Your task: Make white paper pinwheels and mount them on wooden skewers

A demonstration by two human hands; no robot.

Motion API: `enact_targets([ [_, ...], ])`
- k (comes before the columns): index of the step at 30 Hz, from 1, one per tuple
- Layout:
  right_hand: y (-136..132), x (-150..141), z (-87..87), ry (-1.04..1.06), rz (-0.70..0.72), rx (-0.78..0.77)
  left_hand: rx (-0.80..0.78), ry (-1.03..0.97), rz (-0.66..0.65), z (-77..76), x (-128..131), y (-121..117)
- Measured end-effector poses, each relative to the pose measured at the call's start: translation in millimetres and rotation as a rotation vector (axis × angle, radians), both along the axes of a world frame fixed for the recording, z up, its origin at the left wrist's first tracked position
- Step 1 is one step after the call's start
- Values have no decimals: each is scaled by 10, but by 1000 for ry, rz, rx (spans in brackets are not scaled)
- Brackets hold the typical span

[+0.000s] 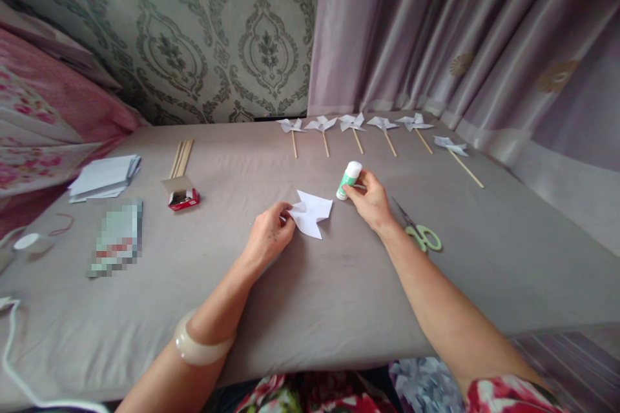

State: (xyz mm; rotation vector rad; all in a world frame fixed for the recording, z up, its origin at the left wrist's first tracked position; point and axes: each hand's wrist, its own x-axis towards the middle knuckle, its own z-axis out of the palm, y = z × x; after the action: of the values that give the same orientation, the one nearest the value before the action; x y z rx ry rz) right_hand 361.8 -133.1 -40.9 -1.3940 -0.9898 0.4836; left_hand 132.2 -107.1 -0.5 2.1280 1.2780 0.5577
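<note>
My left hand [271, 232] pinches one side of a white paper pinwheel [312, 213], whose pointed blades spread out over the grey cloth; it has no stick that I can see. In my right hand [371, 200] is a glue stick [349, 179] with a green label and a white top, held tilted just above the cloth, to the right of the paper and apart from it. Scissors [420, 232] with light green handles lie beside my right forearm, partly hidden by it.
Along the back stand several finished pinwheels [356, 124] on wooden sticks. At left are loose sticks [181, 158], a small open red box [183, 199], a stack of paper [104, 177] and a blurred packet [119, 235]. A white cable [17, 361] runs along the left edge.
</note>
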Motion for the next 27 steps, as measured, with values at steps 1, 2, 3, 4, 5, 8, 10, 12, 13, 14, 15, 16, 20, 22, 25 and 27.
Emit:
enact_targets([
  [1,-1,-6,-4,-27,2,-1,-6,-2,7,-9,-1,10],
  [2,-3,-11,-10,-49,10,-7,-15,0,11,-13,-1,16],
  [3,-5,-15,-19,-70,20,-21,-24,1,11,-13,-1,18],
  [4,-9,-16,-32,-92,32,-44,-27,1,4,-11,-1,18],
  [5,-14,-14,-46,-114,42,-74,-23,1,-9,-8,-2,17],
  [8,-36,4,-77,-157,65,-156,25,6,-72,-6,-10,13],
  [10,-37,11,-59,-156,57,-167,58,20,-95,-16,-14,14],
  [12,2,-14,9,-158,41,-145,73,33,-103,-26,-16,15],
  [13,43,-47,61,-170,44,-127,74,39,-109,-28,-15,14],
  [14,101,-97,121,-188,62,-107,74,42,-116,-29,-14,11],
  [15,175,-164,186,-216,93,-90,72,41,-125,-27,-12,7],
  [16,262,-249,253,-247,155,-84,69,39,-133,-25,-9,0],
  [20,652,-673,441,-397,441,-149,73,9,-168,-18,-1,-37],
  [22,809,-858,452,-472,504,-178,73,-6,-186,-18,3,-55],
  [25,949,-1015,374,-500,561,-229,71,-20,-199,-23,11,-69],
  [27,993,-1046,299,-482,577,-267,93,-19,-196,-26,20,-71],
])
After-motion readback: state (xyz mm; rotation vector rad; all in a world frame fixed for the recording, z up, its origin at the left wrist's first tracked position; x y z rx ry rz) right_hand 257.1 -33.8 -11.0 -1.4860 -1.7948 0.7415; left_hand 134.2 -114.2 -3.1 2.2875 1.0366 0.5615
